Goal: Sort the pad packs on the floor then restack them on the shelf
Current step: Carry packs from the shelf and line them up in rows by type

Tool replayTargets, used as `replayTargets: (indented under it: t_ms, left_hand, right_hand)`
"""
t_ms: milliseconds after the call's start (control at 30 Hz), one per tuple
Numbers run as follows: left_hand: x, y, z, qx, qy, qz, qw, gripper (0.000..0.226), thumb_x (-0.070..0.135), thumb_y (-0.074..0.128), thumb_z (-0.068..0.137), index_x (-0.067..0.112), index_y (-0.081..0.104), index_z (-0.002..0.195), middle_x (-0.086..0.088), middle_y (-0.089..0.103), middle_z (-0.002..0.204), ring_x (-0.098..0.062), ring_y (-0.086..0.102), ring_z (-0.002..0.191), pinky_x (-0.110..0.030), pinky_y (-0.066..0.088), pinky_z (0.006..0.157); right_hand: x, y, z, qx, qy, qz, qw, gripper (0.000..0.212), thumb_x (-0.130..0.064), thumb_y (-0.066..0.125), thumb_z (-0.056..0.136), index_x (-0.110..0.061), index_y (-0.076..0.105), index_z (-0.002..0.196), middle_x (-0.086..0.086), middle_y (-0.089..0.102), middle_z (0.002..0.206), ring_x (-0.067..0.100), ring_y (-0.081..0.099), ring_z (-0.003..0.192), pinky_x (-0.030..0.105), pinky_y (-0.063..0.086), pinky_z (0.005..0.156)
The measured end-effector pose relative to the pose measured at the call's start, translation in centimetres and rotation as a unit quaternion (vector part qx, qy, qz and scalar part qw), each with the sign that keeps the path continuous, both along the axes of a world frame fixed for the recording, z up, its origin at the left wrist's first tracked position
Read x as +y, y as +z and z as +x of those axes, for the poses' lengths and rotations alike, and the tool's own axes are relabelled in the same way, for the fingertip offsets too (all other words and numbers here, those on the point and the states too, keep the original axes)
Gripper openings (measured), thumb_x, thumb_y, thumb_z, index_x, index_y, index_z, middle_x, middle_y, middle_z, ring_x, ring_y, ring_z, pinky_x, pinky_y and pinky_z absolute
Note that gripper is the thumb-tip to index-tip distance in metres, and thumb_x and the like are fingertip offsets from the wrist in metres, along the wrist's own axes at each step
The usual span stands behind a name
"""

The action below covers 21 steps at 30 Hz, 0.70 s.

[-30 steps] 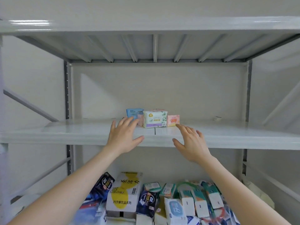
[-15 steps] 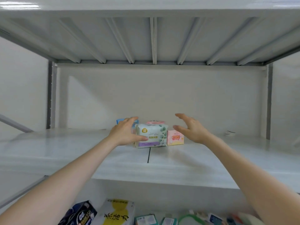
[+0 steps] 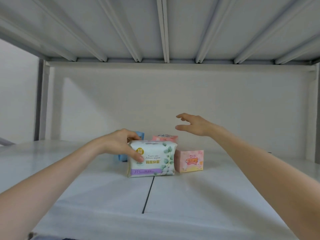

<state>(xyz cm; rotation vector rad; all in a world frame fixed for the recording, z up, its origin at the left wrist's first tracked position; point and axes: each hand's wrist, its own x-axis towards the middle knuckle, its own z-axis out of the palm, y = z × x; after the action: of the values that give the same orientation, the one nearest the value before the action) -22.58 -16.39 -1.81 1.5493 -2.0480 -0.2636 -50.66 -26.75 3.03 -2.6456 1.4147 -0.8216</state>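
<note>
A white pad pack with green leaves and a purple band point(image 3: 155, 160) stands upright in the middle of the white shelf point(image 3: 190, 196). My left hand point(image 3: 121, 146) grips its upper left corner, thumb on the front face. A small pink pack point(image 3: 189, 161) stands right beside it. Behind are a pink pack point(image 3: 165, 137) and a blue pack point(image 3: 121, 157), the blue one mostly hidden by my left hand. My right hand point(image 3: 194, 124) hovers above and behind the pink packs, fingers spread, holding nothing.
A dark seam point(image 3: 148, 194) runs down the shelf from under the white pack toward me. The shelf above point(image 3: 162, 28) has ribbed metal underneath. Grey uprights point(image 3: 40, 101) stand at the back corners.
The camera has moved closer and lower, so the floor packs have dropped out of view. My left hand has closed on the white pack's corner. My right hand has lifted above the pink packs.
</note>
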Motion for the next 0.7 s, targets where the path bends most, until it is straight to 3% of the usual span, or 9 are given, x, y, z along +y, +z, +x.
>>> replayTargets:
  t_ms: [133, 233, 367, 467, 700]
  left_hand:
    - [0.6, 0.7, 2.5, -0.007, 0.004, 0.03, 1.0, 0.058, 0.032, 0.093, 0.055, 0.03, 0.066, 0.107, 0.01, 0.068, 0.099, -0.002, 0.066, 0.088, -0.024, 0.051, 0.088]
    - [0.5, 0.2, 4.3, 0.039, 0.0, 0.053, 0.998, 0.067, 0.031, 0.095, 0.049, 0.03, 0.066, 0.109, 0.003, 0.069, 0.105, -0.008, 0.068, 0.093, -0.03, 0.051, 0.092]
    - [0.7, 0.0, 5.8, 0.076, -0.008, 0.068, 0.995, 0.067, 0.025, 0.095, 0.05, 0.028, 0.066, 0.11, 0.002, 0.072, 0.105, -0.013, 0.069, 0.096, -0.029, 0.053, 0.088]
    - [1.0, -0.1, 6.1, 0.09, -0.013, 0.074, 0.993, 0.06, 0.015, 0.091, 0.058, 0.027, 0.065, 0.111, 0.006, 0.073, 0.101, -0.011, 0.069, 0.096, -0.026, 0.052, 0.084]
    - [1.3, -0.5, 6.0, 0.105, -0.011, 0.076, 0.992, 0.057, 0.012, 0.086, 0.062, 0.025, 0.064, 0.112, 0.007, 0.074, 0.1, -0.01, 0.068, 0.098, -0.019, 0.051, 0.078]
  right_hand:
    - [-3.0, 0.5, 1.2, 0.011, 0.018, 0.086, 0.996, 0.07, -0.048, 0.069, 0.082, -0.031, 0.039, 0.143, 0.002, 0.044, 0.144, 0.017, 0.04, 0.134, 0.033, 0.033, 0.109]
    - [-5.1, 0.6, 2.0, 0.026, 0.026, 0.186, 0.982, 0.068, -0.034, 0.073, 0.08, -0.034, 0.042, 0.141, 0.001, 0.044, 0.145, 0.016, 0.04, 0.133, 0.039, 0.033, 0.109]
    - [-7.2, 0.6, 3.1, 0.022, 0.062, 0.29, 0.955, 0.067, -0.009, 0.062, 0.086, -0.037, 0.039, 0.143, -0.003, 0.035, 0.151, 0.013, 0.03, 0.138, 0.045, 0.027, 0.114]
    - [-8.2, 0.5, 4.1, 0.041, 0.083, 0.331, 0.939, 0.068, -0.002, 0.052, 0.087, -0.037, 0.039, 0.144, -0.008, 0.031, 0.153, 0.013, 0.023, 0.142, 0.045, 0.022, 0.115]
    - [-8.4, 0.4, 4.7, 0.075, 0.09, 0.353, 0.928, 0.068, -0.026, 0.064, 0.069, -0.043, 0.05, 0.134, -0.011, 0.053, 0.136, 0.01, 0.044, 0.127, 0.036, 0.042, 0.094]
